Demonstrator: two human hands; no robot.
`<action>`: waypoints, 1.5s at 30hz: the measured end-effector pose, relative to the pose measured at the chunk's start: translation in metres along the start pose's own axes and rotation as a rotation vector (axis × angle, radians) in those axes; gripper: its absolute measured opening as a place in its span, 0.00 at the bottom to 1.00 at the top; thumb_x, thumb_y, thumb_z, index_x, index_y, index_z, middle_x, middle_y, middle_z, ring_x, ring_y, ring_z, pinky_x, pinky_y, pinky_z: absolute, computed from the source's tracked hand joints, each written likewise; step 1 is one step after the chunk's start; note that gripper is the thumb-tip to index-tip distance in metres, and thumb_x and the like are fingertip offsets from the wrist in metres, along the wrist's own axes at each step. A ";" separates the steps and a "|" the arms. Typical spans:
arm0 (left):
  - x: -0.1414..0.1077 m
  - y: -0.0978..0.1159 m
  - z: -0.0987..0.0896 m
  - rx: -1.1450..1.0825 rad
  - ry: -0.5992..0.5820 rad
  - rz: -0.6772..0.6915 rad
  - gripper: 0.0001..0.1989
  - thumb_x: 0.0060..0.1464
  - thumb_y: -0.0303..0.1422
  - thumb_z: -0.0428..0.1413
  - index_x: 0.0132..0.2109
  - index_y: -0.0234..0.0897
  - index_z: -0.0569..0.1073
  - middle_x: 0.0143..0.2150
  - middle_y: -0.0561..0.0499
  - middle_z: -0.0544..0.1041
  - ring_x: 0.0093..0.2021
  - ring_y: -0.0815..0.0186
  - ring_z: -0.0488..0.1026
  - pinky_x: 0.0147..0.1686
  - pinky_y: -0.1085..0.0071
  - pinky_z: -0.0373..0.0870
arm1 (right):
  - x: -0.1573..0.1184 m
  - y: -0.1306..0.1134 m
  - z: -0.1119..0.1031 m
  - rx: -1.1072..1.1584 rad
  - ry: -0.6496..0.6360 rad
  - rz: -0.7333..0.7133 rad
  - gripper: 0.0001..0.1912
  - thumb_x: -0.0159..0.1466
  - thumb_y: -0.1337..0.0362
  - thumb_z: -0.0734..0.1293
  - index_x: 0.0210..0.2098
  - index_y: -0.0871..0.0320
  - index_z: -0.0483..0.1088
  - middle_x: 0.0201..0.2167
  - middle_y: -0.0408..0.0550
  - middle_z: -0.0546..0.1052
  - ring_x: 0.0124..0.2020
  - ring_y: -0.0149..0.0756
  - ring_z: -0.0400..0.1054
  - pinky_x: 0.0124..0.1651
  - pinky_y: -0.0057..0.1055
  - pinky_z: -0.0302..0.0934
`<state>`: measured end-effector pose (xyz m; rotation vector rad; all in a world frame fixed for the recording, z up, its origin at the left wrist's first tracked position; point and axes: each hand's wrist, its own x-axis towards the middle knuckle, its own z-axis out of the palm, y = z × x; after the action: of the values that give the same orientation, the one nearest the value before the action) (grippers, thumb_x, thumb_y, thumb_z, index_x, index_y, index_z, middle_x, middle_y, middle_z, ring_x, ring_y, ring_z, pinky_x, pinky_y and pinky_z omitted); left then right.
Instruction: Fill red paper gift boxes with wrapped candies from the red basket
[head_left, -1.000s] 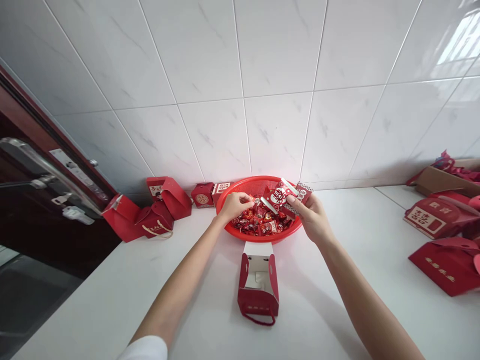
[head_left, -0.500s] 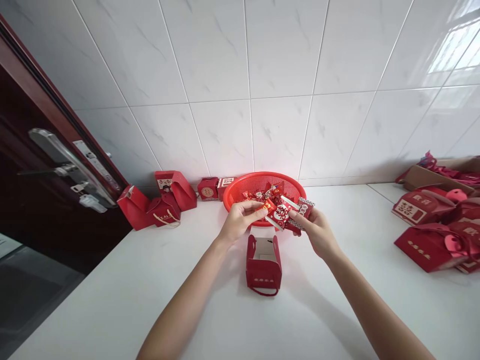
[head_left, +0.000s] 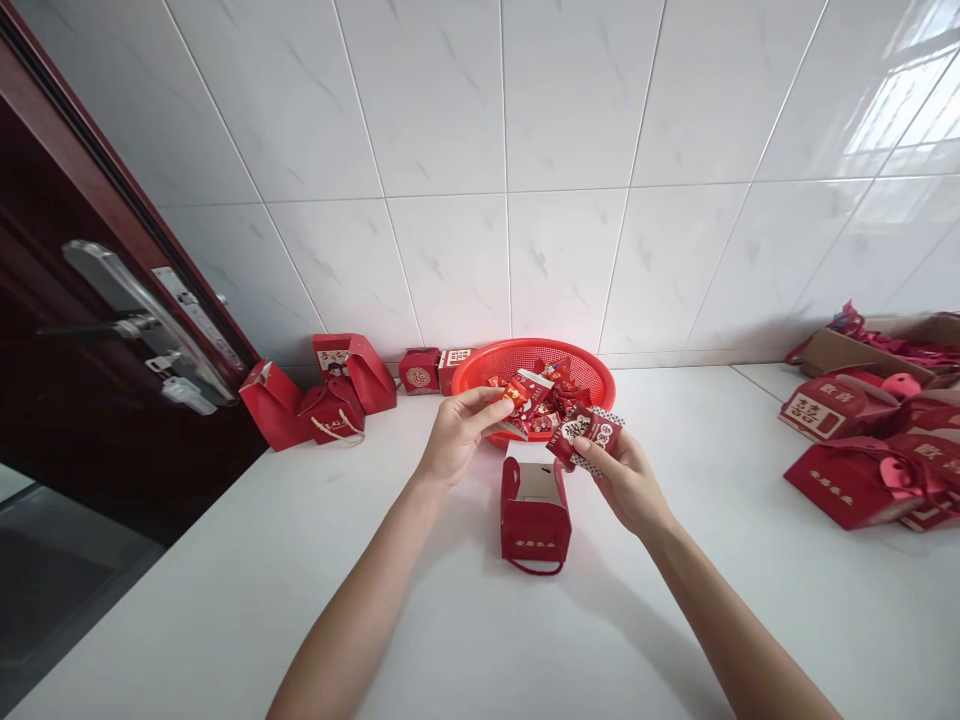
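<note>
My left hand (head_left: 459, 432) pinches red wrapped candies (head_left: 525, 394) over the front of a red plastic basket (head_left: 604, 372). My right hand (head_left: 621, 472) is closed on dark red wrapped candies (head_left: 589, 432), one with a dotted edge. More wrapped candies (head_left: 568, 392) lie in the basket behind both hands. Below and between the hands stands an open red gift box (head_left: 535, 525) with gold lettering, its pale inside showing and a cord handle hanging at the front.
Several red gift boxes (head_left: 330, 405) stand at the left by the door (head_left: 97, 400), and two small ones (head_left: 420, 372) against the tiled wall. More red boxes (head_left: 855, 490) and a cardboard carton (head_left: 847, 350) are at the right.
My hands have drawn apart. A red and white candy packet that was in my right hand is now in my left hand with the small candy.
</note>
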<state>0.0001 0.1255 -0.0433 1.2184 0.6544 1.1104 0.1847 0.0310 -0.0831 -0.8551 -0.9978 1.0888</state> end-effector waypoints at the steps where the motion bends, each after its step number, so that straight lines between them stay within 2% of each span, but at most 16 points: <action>1: 0.000 0.002 -0.002 -0.008 0.004 -0.006 0.18 0.35 0.40 0.75 0.33 0.36 0.82 0.34 0.50 0.83 0.37 0.61 0.79 0.43 0.62 0.78 | 0.000 0.001 0.001 0.010 -0.003 0.006 0.14 0.59 0.53 0.77 0.37 0.55 0.77 0.35 0.48 0.81 0.37 0.41 0.74 0.44 0.38 0.69; 6: -0.003 0.004 -0.004 0.007 -0.025 -0.013 0.17 0.36 0.39 0.75 0.34 0.36 0.82 0.34 0.51 0.83 0.35 0.64 0.78 0.41 0.65 0.76 | 0.001 0.003 0.001 0.006 -0.004 0.016 0.14 0.58 0.53 0.77 0.38 0.55 0.78 0.36 0.48 0.81 0.37 0.41 0.75 0.44 0.39 0.69; 11: -0.003 -0.002 -0.004 0.106 -0.034 -0.007 0.17 0.40 0.40 0.73 0.37 0.36 0.82 0.34 0.51 0.82 0.36 0.63 0.78 0.41 0.65 0.75 | 0.009 -0.003 -0.001 0.058 0.043 0.031 0.15 0.56 0.53 0.78 0.27 0.56 0.74 0.26 0.44 0.75 0.27 0.34 0.67 0.32 0.33 0.65; 15: -0.003 -0.004 -0.004 0.175 -0.050 0.006 0.17 0.40 0.40 0.72 0.37 0.37 0.82 0.36 0.50 0.82 0.39 0.61 0.78 0.45 0.65 0.74 | 0.011 -0.006 0.001 0.110 0.088 0.087 0.17 0.56 0.52 0.77 0.26 0.55 0.70 0.23 0.41 0.69 0.21 0.30 0.60 0.24 0.30 0.56; 19: -0.007 -0.002 0.000 0.272 -0.137 0.001 0.16 0.45 0.42 0.70 0.38 0.37 0.81 0.38 0.49 0.82 0.40 0.60 0.78 0.43 0.66 0.74 | 0.006 -0.002 0.001 -0.002 0.008 0.050 0.17 0.60 0.50 0.75 0.27 0.56 0.71 0.25 0.44 0.72 0.26 0.34 0.65 0.30 0.33 0.62; 23: -0.012 -0.001 0.004 0.376 -0.265 -0.002 0.13 0.53 0.42 0.65 0.40 0.36 0.79 0.40 0.48 0.82 0.41 0.59 0.79 0.44 0.65 0.75 | 0.000 0.001 -0.006 -0.147 -0.063 0.005 0.14 0.62 0.50 0.74 0.38 0.53 0.76 0.34 0.46 0.77 0.36 0.39 0.71 0.42 0.35 0.67; 27: -0.014 -0.006 0.006 0.527 -0.329 0.018 0.10 0.56 0.39 0.62 0.40 0.36 0.79 0.41 0.47 0.81 0.41 0.59 0.78 0.42 0.66 0.75 | -0.006 0.003 -0.010 -0.292 -0.179 0.017 0.13 0.66 0.50 0.71 0.39 0.53 0.75 0.33 0.45 0.76 0.35 0.38 0.70 0.39 0.33 0.66; 31: -0.013 -0.012 0.005 0.607 -0.351 -0.015 0.09 0.55 0.37 0.62 0.40 0.36 0.80 0.43 0.46 0.80 0.42 0.58 0.78 0.43 0.65 0.75 | -0.010 0.003 -0.009 -0.333 -0.208 0.011 0.14 0.67 0.50 0.70 0.39 0.54 0.74 0.33 0.46 0.77 0.34 0.37 0.71 0.36 0.32 0.66; 36: -0.014 -0.008 0.003 0.645 -0.363 -0.066 0.09 0.55 0.37 0.61 0.40 0.37 0.79 0.39 0.48 0.82 0.39 0.60 0.79 0.39 0.67 0.74 | -0.014 0.001 -0.011 -0.409 -0.162 -0.069 0.10 0.68 0.53 0.68 0.41 0.53 0.75 0.32 0.44 0.78 0.31 0.35 0.70 0.33 0.30 0.65; 40: -0.016 0.003 -0.005 0.784 -0.384 -0.100 0.10 0.55 0.37 0.61 0.40 0.37 0.80 0.38 0.49 0.83 0.38 0.60 0.79 0.38 0.68 0.73 | -0.017 0.003 -0.015 -0.472 -0.145 -0.157 0.08 0.70 0.56 0.67 0.41 0.54 0.74 0.32 0.45 0.78 0.30 0.35 0.72 0.32 0.29 0.66; 43: -0.016 0.009 -0.010 0.840 -0.459 -0.151 0.10 0.55 0.37 0.61 0.41 0.36 0.80 0.38 0.49 0.83 0.37 0.61 0.79 0.36 0.69 0.73 | -0.020 0.007 -0.016 -0.543 -0.088 -0.276 0.06 0.70 0.60 0.66 0.41 0.54 0.73 0.31 0.43 0.78 0.28 0.32 0.71 0.29 0.26 0.65; 45: -0.017 0.010 -0.010 0.842 -0.502 -0.189 0.09 0.55 0.36 0.60 0.40 0.35 0.79 0.36 0.50 0.82 0.35 0.62 0.79 0.35 0.70 0.73 | -0.021 0.011 -0.016 -0.616 0.001 -0.396 0.04 0.70 0.63 0.65 0.42 0.53 0.72 0.30 0.42 0.79 0.26 0.31 0.71 0.28 0.25 0.64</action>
<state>-0.0182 0.1138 -0.0390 2.0092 0.8472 0.3089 0.1937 0.0121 -0.1032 -1.0822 -1.4618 0.4384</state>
